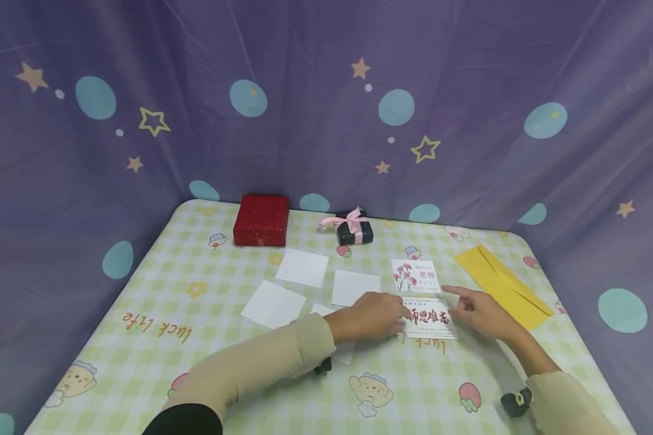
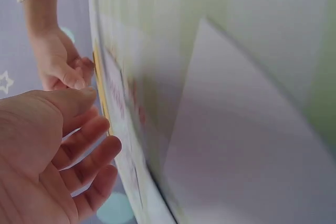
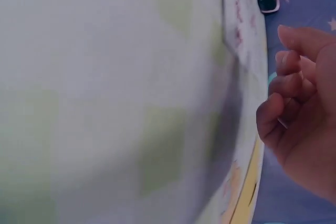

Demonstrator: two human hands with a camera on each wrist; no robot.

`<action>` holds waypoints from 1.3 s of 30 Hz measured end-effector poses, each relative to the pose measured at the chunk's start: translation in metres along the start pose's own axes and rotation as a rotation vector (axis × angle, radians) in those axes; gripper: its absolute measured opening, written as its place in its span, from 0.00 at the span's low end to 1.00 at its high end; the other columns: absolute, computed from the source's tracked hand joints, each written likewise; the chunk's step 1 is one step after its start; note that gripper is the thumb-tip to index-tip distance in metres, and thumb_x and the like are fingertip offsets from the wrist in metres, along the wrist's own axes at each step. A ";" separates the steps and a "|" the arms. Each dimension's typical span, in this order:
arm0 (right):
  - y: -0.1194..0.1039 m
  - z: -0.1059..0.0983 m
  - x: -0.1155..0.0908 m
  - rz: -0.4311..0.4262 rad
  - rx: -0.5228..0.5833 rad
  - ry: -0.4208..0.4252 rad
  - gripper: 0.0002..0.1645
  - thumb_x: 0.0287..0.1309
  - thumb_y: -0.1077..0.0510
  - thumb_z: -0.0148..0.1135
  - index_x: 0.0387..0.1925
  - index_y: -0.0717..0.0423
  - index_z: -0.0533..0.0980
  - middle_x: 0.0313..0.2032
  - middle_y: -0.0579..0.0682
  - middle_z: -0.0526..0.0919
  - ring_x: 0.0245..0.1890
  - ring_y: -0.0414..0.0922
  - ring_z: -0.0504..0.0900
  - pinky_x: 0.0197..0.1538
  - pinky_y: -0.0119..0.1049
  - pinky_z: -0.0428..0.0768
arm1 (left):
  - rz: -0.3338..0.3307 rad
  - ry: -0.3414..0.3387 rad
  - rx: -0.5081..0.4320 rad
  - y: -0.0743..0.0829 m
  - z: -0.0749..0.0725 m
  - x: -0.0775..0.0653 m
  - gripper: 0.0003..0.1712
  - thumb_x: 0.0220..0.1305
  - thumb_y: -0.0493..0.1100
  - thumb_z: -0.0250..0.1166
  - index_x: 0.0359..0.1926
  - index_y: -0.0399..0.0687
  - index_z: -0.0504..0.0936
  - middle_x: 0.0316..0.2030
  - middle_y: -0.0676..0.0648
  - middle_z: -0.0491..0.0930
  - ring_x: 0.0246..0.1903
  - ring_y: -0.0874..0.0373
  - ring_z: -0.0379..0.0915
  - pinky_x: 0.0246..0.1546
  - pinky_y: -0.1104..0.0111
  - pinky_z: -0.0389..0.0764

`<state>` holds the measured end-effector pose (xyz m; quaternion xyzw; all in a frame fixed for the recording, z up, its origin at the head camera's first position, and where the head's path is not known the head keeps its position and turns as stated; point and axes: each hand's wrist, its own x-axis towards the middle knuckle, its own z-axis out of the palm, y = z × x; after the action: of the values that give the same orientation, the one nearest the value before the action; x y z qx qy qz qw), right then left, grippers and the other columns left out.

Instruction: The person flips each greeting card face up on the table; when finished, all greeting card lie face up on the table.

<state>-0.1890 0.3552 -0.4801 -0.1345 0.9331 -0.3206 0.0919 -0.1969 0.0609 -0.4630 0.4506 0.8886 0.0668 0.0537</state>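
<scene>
A white card with large red characters (image 1: 428, 320) lies on the table between the two hands. Just above it lies a white card with pink flowers (image 1: 415, 277). My left hand (image 1: 372, 315) is at the left edge of the red-lettered card, its fingertips overlapping that edge in the head view. Loosely bent fingers with nothing between them show on the left hand (image 2: 58, 156) in the left wrist view. My right hand (image 1: 481, 312) is at the right side, its index finger reaching toward the flower card's lower right corner. The right wrist view shows the right hand (image 3: 302, 98) loosely curled, holding nothing.
Several blank white cards (image 1: 302, 267) lie left of the hands, one partly under the left forearm. A yellow envelope (image 1: 503, 287) lies at the right. At the back stand a red box (image 1: 261, 220) and a small dark box with a pink ribbon (image 1: 355, 228).
</scene>
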 end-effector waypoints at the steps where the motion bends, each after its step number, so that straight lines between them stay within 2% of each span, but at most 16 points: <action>1: -0.002 -0.001 0.002 -0.009 0.001 0.014 0.30 0.63 0.61 0.66 0.66 0.58 0.74 0.22 0.43 0.75 0.19 0.33 0.67 0.24 0.30 0.68 | -0.012 0.004 -0.010 -0.004 -0.002 -0.001 0.17 0.70 0.52 0.65 0.58 0.64 0.85 0.49 0.58 0.84 0.48 0.65 0.81 0.43 0.72 0.80; 4: -0.010 -0.002 0.011 -0.021 -0.012 0.046 0.29 0.62 0.62 0.67 0.65 0.59 0.75 0.24 0.43 0.77 0.20 0.34 0.68 0.26 0.30 0.68 | -0.066 0.010 -0.040 -0.018 -0.009 -0.006 0.17 0.69 0.51 0.66 0.58 0.62 0.85 0.49 0.57 0.85 0.48 0.63 0.81 0.44 0.70 0.81; 12: -0.031 0.008 0.041 -0.090 -0.036 0.035 0.28 0.63 0.60 0.67 0.64 0.59 0.76 0.29 0.41 0.83 0.27 0.34 0.74 0.33 0.30 0.73 | -0.189 0.011 -0.062 -0.064 -0.027 -0.024 0.22 0.65 0.51 0.70 0.60 0.57 0.84 0.46 0.53 0.83 0.44 0.61 0.80 0.41 0.68 0.81; 14: -0.038 0.011 0.048 -0.102 -0.051 0.036 0.28 0.63 0.59 0.67 0.64 0.59 0.76 0.30 0.41 0.83 0.28 0.35 0.76 0.34 0.30 0.74 | -0.215 0.024 -0.084 -0.076 -0.030 -0.030 0.23 0.65 0.50 0.71 0.60 0.55 0.83 0.48 0.51 0.83 0.46 0.59 0.80 0.44 0.65 0.82; 19: -0.055 0.021 0.067 -0.119 -0.051 0.024 0.28 0.64 0.58 0.67 0.64 0.57 0.76 0.33 0.42 0.84 0.31 0.37 0.78 0.37 0.31 0.76 | -0.299 0.053 -0.158 -0.103 -0.034 -0.040 0.26 0.61 0.48 0.74 0.61 0.50 0.83 0.59 0.47 0.83 0.60 0.51 0.77 0.58 0.57 0.79; 23: -0.060 0.033 0.083 -0.153 -0.031 -0.007 0.28 0.63 0.57 0.69 0.64 0.59 0.77 0.33 0.44 0.84 0.29 0.36 0.78 0.35 0.31 0.77 | -0.345 0.058 -0.157 -0.120 -0.029 -0.045 0.30 0.58 0.49 0.76 0.62 0.49 0.82 0.57 0.45 0.82 0.58 0.48 0.77 0.58 0.57 0.79; 27: -0.066 0.045 0.095 -0.151 -0.059 -0.044 0.30 0.61 0.55 0.71 0.64 0.58 0.77 0.34 0.44 0.84 0.29 0.37 0.77 0.35 0.32 0.77 | -0.370 0.031 -0.148 -0.128 -0.023 -0.047 0.35 0.55 0.51 0.78 0.63 0.48 0.81 0.53 0.42 0.80 0.53 0.47 0.76 0.55 0.56 0.79; 31: -0.072 0.053 0.104 -0.118 -0.108 -0.078 0.32 0.59 0.52 0.72 0.64 0.54 0.77 0.33 0.42 0.84 0.29 0.37 0.77 0.37 0.32 0.77 | -0.362 -0.001 -0.131 -0.131 -0.017 -0.048 0.34 0.54 0.54 0.79 0.60 0.47 0.82 0.51 0.41 0.79 0.50 0.47 0.74 0.52 0.54 0.80; 35: -0.077 0.058 0.108 -0.080 -0.131 -0.104 0.34 0.58 0.51 0.73 0.65 0.52 0.76 0.32 0.41 0.82 0.28 0.37 0.76 0.37 0.33 0.76 | -0.354 -0.014 -0.104 -0.133 -0.011 -0.049 0.35 0.53 0.56 0.78 0.59 0.47 0.82 0.52 0.40 0.78 0.50 0.47 0.74 0.53 0.54 0.80; 39: -0.079 0.061 0.110 -0.048 -0.139 -0.109 0.34 0.57 0.51 0.75 0.65 0.50 0.76 0.30 0.42 0.81 0.28 0.39 0.75 0.37 0.34 0.74 | -0.364 -0.013 -0.100 -0.134 -0.007 -0.048 0.38 0.53 0.58 0.78 0.63 0.48 0.80 0.55 0.40 0.78 0.52 0.47 0.74 0.55 0.55 0.79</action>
<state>-0.2623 0.2261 -0.4875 -0.1801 0.9432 -0.2496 0.1253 -0.2765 -0.0571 -0.4765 0.2793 0.9507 0.0973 0.0928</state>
